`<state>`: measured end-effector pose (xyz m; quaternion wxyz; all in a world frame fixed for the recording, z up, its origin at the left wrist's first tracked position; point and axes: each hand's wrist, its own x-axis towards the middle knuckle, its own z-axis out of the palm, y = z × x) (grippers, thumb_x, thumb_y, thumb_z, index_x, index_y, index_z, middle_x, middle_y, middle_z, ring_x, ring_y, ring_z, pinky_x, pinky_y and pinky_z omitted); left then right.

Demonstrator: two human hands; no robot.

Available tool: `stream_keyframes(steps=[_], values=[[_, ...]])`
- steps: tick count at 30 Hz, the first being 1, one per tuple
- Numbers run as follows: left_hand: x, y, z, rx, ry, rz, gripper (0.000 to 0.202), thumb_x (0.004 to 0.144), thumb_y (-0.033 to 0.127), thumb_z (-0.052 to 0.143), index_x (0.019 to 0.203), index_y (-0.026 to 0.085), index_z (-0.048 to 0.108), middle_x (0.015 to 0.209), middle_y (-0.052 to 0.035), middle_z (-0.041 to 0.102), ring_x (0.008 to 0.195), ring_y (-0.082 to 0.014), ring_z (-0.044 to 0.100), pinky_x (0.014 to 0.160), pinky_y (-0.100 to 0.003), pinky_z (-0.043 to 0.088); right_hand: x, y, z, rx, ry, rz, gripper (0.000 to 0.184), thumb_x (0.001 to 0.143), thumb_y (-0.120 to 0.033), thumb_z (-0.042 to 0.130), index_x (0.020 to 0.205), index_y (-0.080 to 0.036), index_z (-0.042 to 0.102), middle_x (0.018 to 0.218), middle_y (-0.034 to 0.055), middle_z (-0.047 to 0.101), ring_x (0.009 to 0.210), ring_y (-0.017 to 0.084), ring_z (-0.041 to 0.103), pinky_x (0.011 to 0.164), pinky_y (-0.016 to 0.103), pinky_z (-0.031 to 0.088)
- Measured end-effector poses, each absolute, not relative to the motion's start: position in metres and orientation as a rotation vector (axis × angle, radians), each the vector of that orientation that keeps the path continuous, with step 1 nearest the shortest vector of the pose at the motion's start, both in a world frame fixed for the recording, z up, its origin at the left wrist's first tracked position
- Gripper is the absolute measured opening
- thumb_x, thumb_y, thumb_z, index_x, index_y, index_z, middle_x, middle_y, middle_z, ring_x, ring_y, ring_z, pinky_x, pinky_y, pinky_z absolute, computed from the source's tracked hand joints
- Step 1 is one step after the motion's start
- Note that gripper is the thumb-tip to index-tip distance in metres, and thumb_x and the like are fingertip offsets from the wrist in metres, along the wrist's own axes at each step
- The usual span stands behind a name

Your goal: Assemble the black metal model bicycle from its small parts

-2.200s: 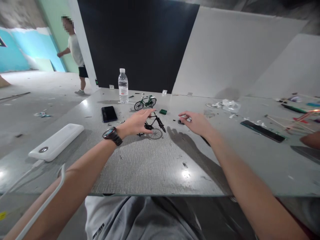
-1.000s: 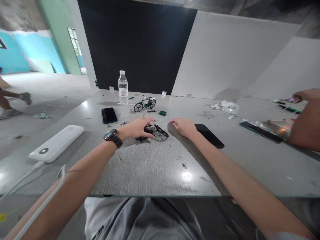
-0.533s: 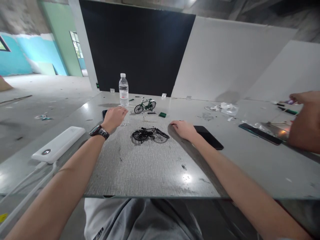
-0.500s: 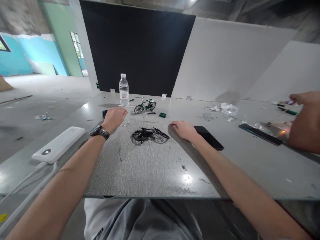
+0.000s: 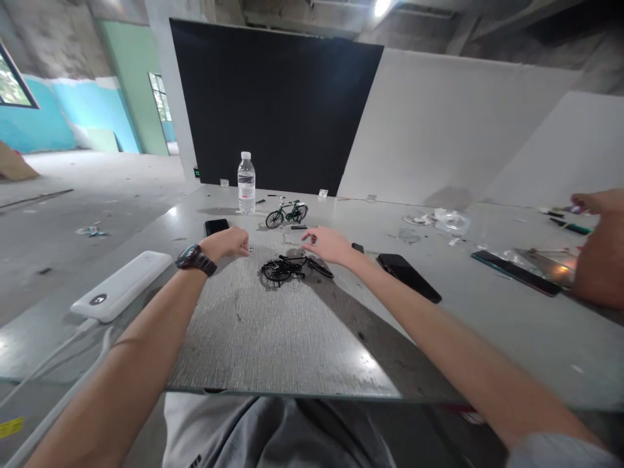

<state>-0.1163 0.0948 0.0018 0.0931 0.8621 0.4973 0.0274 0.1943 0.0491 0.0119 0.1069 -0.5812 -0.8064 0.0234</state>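
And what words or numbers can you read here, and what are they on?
None are clear enough to read.
Bottle: label with a red mark, too small.
White power bank: round display, too blurred.
Watch: face too blurred.
Grey clothing: dark marks, cut off.
Yellow tag: any print is too blurred.

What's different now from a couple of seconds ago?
The left hand let go of the black bike and moved left; the bike now lies on the table. The right hand moved left, toward that bike. The green bike, bottle and white power bank stayed put.
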Motion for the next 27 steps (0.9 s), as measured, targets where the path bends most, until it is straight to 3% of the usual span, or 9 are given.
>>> stream_keyframes(steps=[6,9,13,18,21,23,27], values=[[-0.109,0.093,-0.006,2.537,1.488,0.203,0.011,0.085,0.026,0.072,0.084,0.016,0.070,0.088,-0.0100,0.074,0.073,-0.0202,0.063,0.064,-0.028,0.038,0.153,0.096,0.007,-1.747,-2.456,0.164,0.018,0.090,-0.035,0.075,0.102,-0.022,0.073,0.101,0.0077,0.076,0.086,0.022,0.066,0.067,0.028,0.040],[-0.105,0.094,-0.010,2.529,1.481,0.316,0.012,0.088,0.029,0.070,0.088,0.017,0.071,0.091,-0.0103,0.073,0.075,-0.0210,0.063,0.066,-0.029,0.038,0.150,0.102,0.001,-1.746,-2.477,0.163,0.006,0.092,-0.025,0.070,0.096,-0.022,0.073,0.101,0.0071,0.077,0.086,0.020,0.066,0.069,0.027,0.039],[-0.100,0.097,-0.013,2.489,1.457,0.461,0.013,0.091,0.030,0.069,0.092,0.017,0.070,0.094,-0.0109,0.074,0.081,-0.0222,0.065,0.070,-0.030,0.042,0.153,0.096,0.000,-1.724,-2.495,0.148,0.011,0.094,-0.019,0.062,0.089,-0.020,0.072,0.096,0.0093,0.075,0.083,0.021,0.065,0.069,0.028,0.039],[-0.085,0.087,-0.007,2.283,1.174,0.736,0.011,0.091,0.026,0.071,0.092,0.016,0.069,0.086,-0.0093,0.075,0.077,-0.0203,0.069,0.070,-0.030,0.049,0.168,0.067,0.010,-1.626,-2.440,0.093,0.016,0.101,-0.021,0.050,0.094,-0.019,0.064,0.104,0.0106,0.071,0.089,0.021,0.061,0.073,0.029,0.040],[-0.074,0.074,-0.001,2.046,0.955,0.758,0.016,0.094,0.024,0.069,0.106,0.013,0.069,0.088,-0.0101,0.077,0.074,-0.0183,0.071,0.071,-0.032,0.056,0.180,0.036,0.014,-1.418,-2.264,0.068,0.017,0.104,-0.023,0.042,0.099,-0.020,0.058,0.104,0.0089,0.067,0.088,0.021,0.059,0.075,0.031,0.040],[-0.067,0.066,0.002,1.935,0.856,0.737,0.022,0.096,0.023,0.067,0.115,0.012,0.069,0.094,-0.0114,0.077,0.077,-0.0171,0.073,0.075,-0.033,0.059,0.185,0.016,0.015,-1.344,-2.186,0.064,0.016,0.103,-0.024,0.041,0.097,-0.021,0.056,0.103,0.0091,0.065,0.081,0.020,0.057,0.072,0.032,0.040],[-0.057,0.059,0.002,1.787,0.798,0.740,0.026,0.099,0.023,0.066,0.121,0.011,0.070,0.098,-0.0114,0.077,0.077,-0.0153,0.073,0.077,-0.032,0.061,0.185,-0.006,0.016,-1.225,-2.061,0.054,0.015,0.103,-0.030,0.044,0.095,-0.022,0.053,0.101,0.0094,0.064,0.085,0.022,0.057,0.076,0.033,0.041]])
